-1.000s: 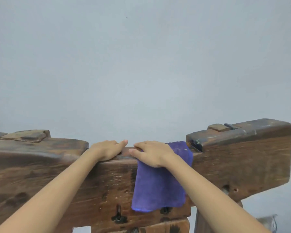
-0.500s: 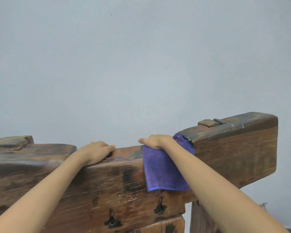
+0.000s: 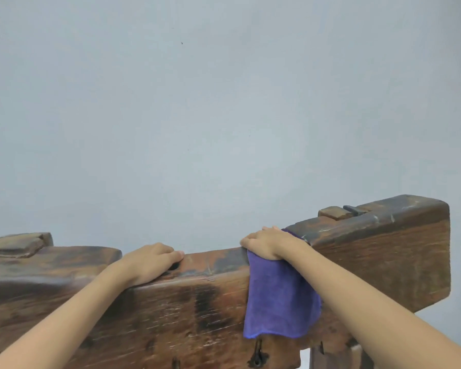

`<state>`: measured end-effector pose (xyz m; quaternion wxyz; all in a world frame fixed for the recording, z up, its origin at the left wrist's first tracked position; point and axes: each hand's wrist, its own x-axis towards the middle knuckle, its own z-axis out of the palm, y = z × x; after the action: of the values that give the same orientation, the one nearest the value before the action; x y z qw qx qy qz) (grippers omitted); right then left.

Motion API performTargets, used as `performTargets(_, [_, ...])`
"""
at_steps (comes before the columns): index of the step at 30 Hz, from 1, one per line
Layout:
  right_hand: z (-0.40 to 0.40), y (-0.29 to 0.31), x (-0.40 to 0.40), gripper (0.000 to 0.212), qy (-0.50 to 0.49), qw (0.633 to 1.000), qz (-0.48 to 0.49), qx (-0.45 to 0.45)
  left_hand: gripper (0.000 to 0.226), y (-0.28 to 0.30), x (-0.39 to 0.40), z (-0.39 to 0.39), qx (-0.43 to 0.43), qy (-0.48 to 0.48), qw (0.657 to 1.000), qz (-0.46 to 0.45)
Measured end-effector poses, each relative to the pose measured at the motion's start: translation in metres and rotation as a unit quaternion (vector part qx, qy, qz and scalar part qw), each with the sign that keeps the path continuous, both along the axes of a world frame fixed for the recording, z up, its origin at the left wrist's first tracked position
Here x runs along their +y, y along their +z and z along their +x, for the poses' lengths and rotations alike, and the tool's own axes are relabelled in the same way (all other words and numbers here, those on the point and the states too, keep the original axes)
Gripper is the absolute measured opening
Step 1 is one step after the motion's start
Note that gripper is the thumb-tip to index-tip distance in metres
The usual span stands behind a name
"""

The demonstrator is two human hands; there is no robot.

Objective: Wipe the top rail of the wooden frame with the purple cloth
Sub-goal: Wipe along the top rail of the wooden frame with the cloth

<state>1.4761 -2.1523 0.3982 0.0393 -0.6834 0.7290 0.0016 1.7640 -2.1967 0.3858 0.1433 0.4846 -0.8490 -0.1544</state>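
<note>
The dark, worn wooden frame's top rail (image 3: 213, 261) runs across the lower part of the head view. A purple cloth (image 3: 280, 302) is draped over the rail and hangs down its front face. My right hand (image 3: 268, 245) presses the cloth flat on the rail's top, just left of the raised right end block (image 3: 378, 230). My left hand (image 3: 151, 262) rests palm down on the bare rail to the left, fingers curled over the far edge, holding nothing.
A plain pale grey wall (image 3: 224, 115) fills the view behind the frame. A raised block with a wooden wedge (image 3: 16, 245) sits at the rail's left end. Dark metal fittings (image 3: 257, 355) hang on the front face below the cloth.
My right hand has slid the cloth to the right along the rail, up against the raised right block. The left hand stays resting on the rail. The view has shifted slightly.
</note>
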Motion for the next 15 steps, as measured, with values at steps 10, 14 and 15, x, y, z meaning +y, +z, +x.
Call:
performTargets(10, [-0.009, -0.036, 0.05, 0.067, -0.021, 0.97, -0.232, 0.062, 0.045, -0.007, -0.009, 0.0, -0.011, -0.006, 1.0, -0.025])
performTargets(14, [0.003, 0.0, 0.013, 0.067, -0.045, 0.998, -0.042, -0.017, 0.047, -0.004, -0.011, -0.003, -0.001, -0.009, 1.0, -0.004])
performTargets(15, [0.007, 0.005, 0.003, 0.066, -0.054, 0.998, -0.007, -0.02, 0.047, -0.002, -0.01, -0.003, 0.002, -0.008, 1.0, 0.007])
